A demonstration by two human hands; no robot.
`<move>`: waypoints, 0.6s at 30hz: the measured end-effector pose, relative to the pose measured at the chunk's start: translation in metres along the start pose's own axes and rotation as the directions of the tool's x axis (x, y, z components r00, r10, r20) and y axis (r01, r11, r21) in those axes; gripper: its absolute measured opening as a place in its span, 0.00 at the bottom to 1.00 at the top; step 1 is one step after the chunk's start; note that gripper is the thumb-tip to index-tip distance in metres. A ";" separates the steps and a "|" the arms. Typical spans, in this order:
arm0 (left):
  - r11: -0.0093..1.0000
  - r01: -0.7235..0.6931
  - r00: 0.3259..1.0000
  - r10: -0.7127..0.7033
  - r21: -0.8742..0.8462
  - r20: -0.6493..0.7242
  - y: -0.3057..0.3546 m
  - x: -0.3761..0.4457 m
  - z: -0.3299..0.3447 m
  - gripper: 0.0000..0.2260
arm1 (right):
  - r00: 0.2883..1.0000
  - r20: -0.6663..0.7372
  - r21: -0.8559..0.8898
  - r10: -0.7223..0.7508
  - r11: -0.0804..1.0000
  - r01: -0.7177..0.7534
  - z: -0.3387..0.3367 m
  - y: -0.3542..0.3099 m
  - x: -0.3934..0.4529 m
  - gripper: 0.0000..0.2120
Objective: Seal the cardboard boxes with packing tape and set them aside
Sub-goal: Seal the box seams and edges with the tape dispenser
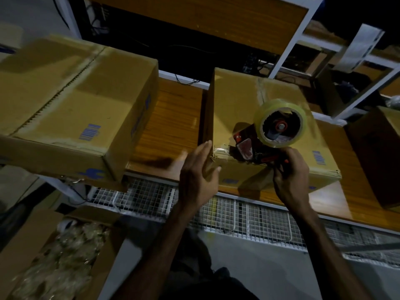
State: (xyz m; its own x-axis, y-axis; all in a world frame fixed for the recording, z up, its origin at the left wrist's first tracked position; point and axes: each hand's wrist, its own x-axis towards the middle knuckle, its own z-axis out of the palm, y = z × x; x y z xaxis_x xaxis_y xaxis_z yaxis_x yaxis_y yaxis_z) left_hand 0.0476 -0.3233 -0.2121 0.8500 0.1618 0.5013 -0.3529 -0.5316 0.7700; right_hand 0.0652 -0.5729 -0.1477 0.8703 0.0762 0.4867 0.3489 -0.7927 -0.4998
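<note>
the middle cardboard box (255, 118) sits on the wooden counter (173, 126), and everything else is placed from it. on its near top edge rests the red tape dispenser (249, 146), loaded with a clear tape roll (281, 124); a shiny strip of tape (220, 153) lies over the box's near left corner. the right hand (291, 172) has its fingers curled round the dispenser's handle. the left hand (199, 172) is spread open, fingers straight, against the box's left side at that corner, holding nothing. a second closed box (71, 105) sits on the counter well to the left. a third, darker box (376, 156) stands to the right. below the counter's front edge runs a white wire mesh (249, 213).
</note>
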 end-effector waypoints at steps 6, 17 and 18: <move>0.990 -0.128 0.985 0.134 0.063 -0.112 0.002 0.000 0.026 0.19 | 1.000 -0.002 -0.001 -0.012 1.000 0.012 0.001 0.002 0.000 0.10; 0.990 -0.136 0.968 0.123 -0.045 -0.220 -0.006 0.001 0.035 0.10 | 0.998 0.045 -0.035 -0.036 0.999 0.037 -0.001 0.011 0.003 0.21; 0.992 -0.114 0.968 0.099 -0.050 -0.232 -0.004 0.001 0.037 0.10 | 0.997 0.059 -0.034 -0.043 0.998 0.045 -0.004 0.012 0.005 0.21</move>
State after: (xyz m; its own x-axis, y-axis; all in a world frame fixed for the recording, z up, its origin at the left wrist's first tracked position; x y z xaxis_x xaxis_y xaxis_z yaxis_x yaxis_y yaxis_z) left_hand 0.0640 -0.3515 -0.2290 0.6968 0.2964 0.6531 -0.4666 -0.5043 0.7266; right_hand 0.0726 -0.5845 -0.1486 0.8734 0.1454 0.4647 0.3756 -0.8086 -0.4529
